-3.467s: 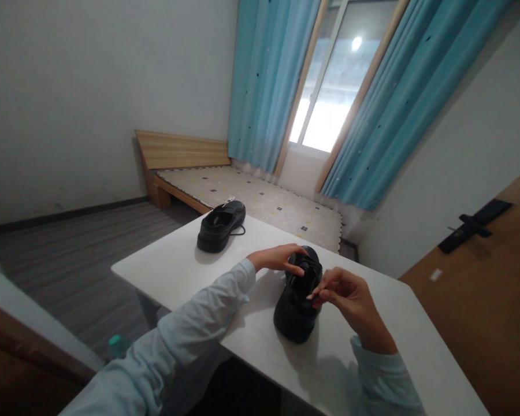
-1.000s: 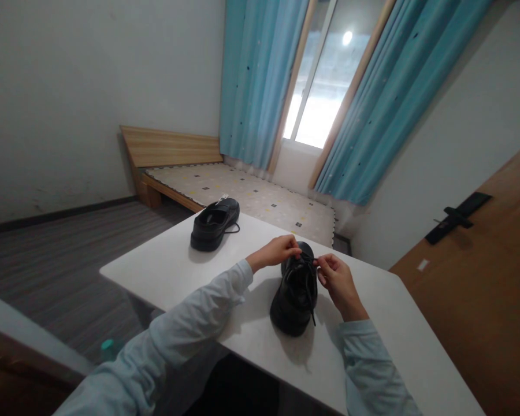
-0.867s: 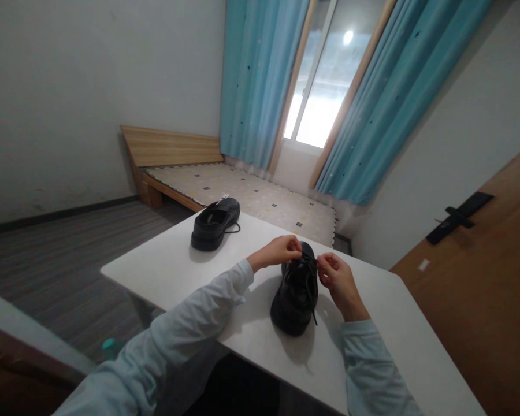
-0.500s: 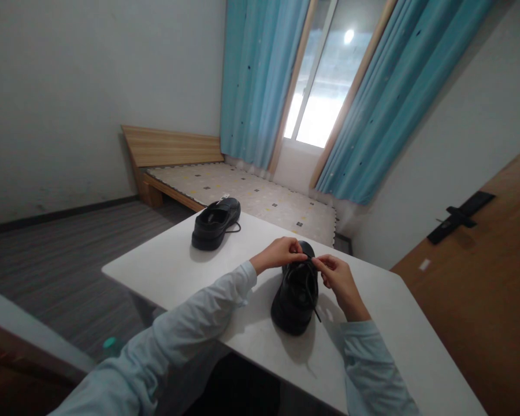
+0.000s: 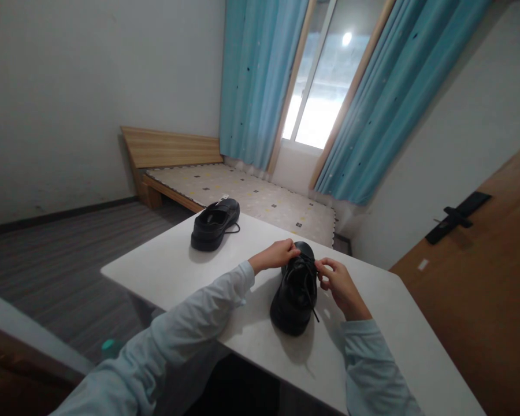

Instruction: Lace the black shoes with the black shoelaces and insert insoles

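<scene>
A black lace-up shoe (image 5: 292, 300) rests on the white table, toe pointing away, with a lace end hanging over its right side. My left hand (image 5: 277, 254) is closed at the left of the shoe's front, beside the laces; whatever it pinches is too small to make out. On the other side, my right hand (image 5: 335, 282) has thumb and fingertips pinched at the right edge of the lacing, their hold also unclear. A second black shoe (image 5: 215, 224) stands farther left, its lace looping out to the right.
The white table (image 5: 156, 271) reaches toward a low bed (image 5: 260, 196) below the window. A wooden door (image 5: 472, 289) with a black handle is at the right. A green-topped object (image 5: 110, 348) sits low at the left.
Both hands have moved slightly apart from the middle of the laces, the left one leftward and the right one a little down and right. The shoes stay in place.
</scene>
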`<control>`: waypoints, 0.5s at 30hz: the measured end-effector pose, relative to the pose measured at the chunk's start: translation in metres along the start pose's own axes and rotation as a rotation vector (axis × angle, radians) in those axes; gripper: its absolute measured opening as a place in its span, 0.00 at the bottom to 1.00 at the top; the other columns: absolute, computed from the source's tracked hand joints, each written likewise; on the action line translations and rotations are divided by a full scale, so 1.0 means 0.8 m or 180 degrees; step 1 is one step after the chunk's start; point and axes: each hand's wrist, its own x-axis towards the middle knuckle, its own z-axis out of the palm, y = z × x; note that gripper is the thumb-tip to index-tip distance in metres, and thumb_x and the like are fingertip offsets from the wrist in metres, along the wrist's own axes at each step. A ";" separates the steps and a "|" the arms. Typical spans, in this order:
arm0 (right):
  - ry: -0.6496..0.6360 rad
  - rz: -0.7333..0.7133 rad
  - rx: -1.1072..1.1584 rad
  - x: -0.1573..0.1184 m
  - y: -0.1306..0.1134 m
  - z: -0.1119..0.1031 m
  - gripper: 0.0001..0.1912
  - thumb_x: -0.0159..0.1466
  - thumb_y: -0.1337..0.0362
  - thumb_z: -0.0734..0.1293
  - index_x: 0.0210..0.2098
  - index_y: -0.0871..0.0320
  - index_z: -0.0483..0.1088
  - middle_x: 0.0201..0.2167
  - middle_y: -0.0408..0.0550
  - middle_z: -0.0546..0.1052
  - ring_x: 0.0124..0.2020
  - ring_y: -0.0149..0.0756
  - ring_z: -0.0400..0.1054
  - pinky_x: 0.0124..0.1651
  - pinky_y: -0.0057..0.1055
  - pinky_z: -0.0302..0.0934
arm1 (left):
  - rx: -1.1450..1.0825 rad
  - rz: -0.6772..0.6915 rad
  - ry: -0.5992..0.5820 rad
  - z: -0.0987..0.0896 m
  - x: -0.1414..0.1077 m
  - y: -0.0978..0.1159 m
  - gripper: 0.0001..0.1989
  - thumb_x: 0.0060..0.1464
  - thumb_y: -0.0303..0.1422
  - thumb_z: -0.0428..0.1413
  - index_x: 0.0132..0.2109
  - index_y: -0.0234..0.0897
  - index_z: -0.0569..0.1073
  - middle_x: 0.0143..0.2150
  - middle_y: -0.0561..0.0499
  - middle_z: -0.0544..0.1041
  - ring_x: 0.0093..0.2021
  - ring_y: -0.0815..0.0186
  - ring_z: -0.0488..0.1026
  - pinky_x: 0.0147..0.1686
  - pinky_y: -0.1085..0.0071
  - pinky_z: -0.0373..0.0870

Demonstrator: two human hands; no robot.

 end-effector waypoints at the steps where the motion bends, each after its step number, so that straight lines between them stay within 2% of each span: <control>1: 0.0032 -0.0034 -0.0052 0.000 0.000 -0.001 0.21 0.45 0.48 0.72 0.21 0.59 0.65 0.16 0.38 0.62 0.17 0.24 0.54 0.16 0.21 0.45 | 0.0012 -0.0026 -0.0019 0.000 0.000 -0.001 0.11 0.57 0.37 0.48 0.34 0.34 0.67 0.30 0.51 0.72 0.30 0.67 0.68 0.35 0.72 0.65; 7: 0.0352 -0.0204 -0.0510 0.005 0.004 -0.008 0.22 0.42 0.48 0.73 0.20 0.59 0.65 0.18 0.41 0.64 0.19 0.28 0.58 0.15 0.21 0.48 | -0.0397 -0.0345 -0.0232 -0.003 0.000 -0.005 0.08 0.57 0.34 0.48 0.33 0.34 0.64 0.28 0.52 0.70 0.27 0.70 0.68 0.31 0.72 0.69; 15: 0.0330 0.0086 -0.0701 0.003 0.004 -0.014 0.17 0.43 0.53 0.72 0.19 0.60 0.67 0.15 0.42 0.65 0.18 0.28 0.60 0.15 0.22 0.51 | -0.1170 -0.0829 -0.0691 -0.011 -0.001 -0.009 0.06 0.58 0.32 0.48 0.33 0.34 0.61 0.28 0.55 0.65 0.28 0.73 0.65 0.28 0.76 0.70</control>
